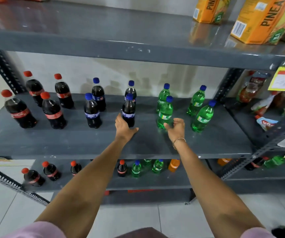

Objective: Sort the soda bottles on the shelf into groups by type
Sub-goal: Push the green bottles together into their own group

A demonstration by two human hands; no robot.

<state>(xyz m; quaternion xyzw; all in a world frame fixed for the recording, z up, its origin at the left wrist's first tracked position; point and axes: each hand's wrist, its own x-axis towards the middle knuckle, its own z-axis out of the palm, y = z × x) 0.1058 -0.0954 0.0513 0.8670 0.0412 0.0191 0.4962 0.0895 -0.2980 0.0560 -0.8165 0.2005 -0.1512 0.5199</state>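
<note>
On the grey middle shelf (69,143) stand three clusters of bottles. At the left are several red-capped cola bottles (53,111). In the middle are several dark bottles with blue caps and blue labels (128,111). At the right are several green bottles with blue caps (164,114). My left hand (123,127) is open, fingers spread, just in front of the nearest blue-label bottle, touching or almost touching its base. My right hand (177,128) is open beside the base of the nearest green bottle, holding nothing.
The top shelf (104,43) overhangs the bottles and carries orange pineapple juice cartons (258,19) at the right. The lower shelf (146,183) holds mixed cola, green and orange bottles. A neighbouring rack (267,107) at the right holds sauce packets.
</note>
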